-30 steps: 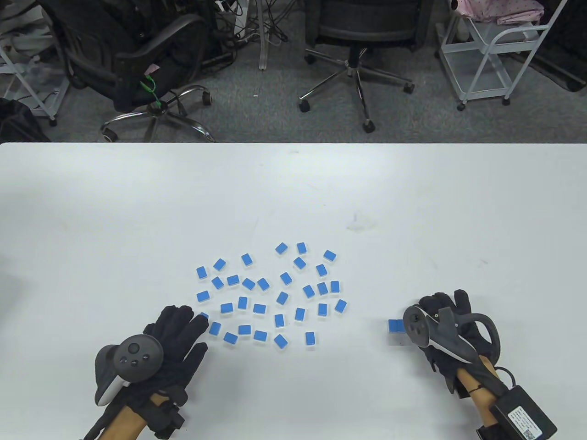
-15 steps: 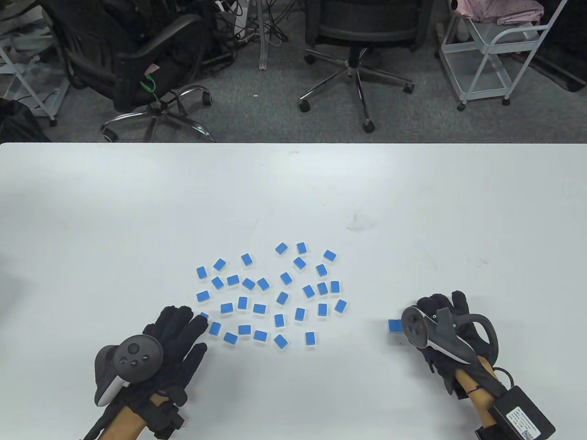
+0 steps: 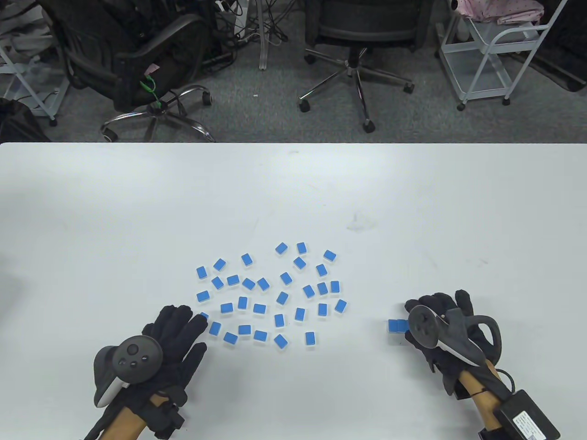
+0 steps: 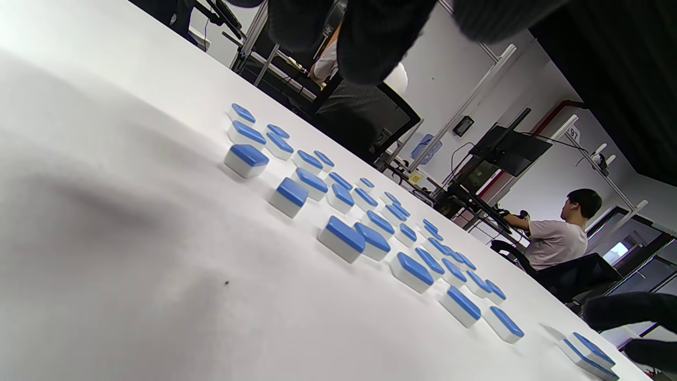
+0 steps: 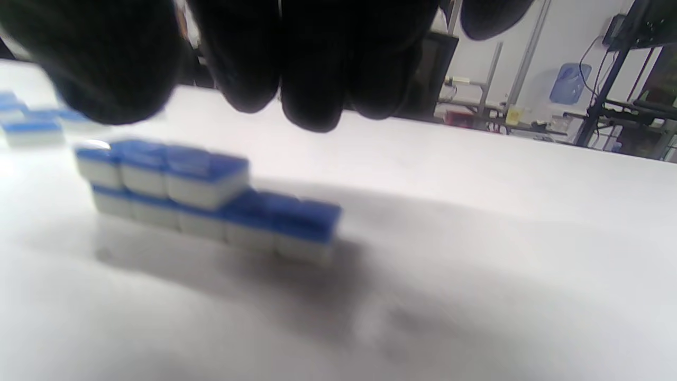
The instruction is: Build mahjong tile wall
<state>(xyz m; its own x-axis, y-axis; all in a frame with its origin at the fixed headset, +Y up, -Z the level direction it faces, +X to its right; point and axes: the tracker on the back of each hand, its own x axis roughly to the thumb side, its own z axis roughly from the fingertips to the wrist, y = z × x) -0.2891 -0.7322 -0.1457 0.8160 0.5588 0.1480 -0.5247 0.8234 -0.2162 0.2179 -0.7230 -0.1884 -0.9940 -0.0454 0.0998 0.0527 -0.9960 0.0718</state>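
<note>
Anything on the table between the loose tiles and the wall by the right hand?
Nothing visible. Bare table lies between the nearest loose tile and the stacked wall under the right hand.

Two-tier wall (image 5: 206, 198) (blue tiles (image 3: 270, 293) loose)

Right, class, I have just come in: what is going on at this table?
A person in black sensor gloves is building a wall of blue-backed mahjong tiles. The right hand hovers over a short stacked wall near the table's right side: five tiles below, three on top, as the right wrist view shows. The left hand rests flat, fingers straight, at the edge of the loose tiles scattered face down mid-table. Most tiles remain unstacked.
</note>
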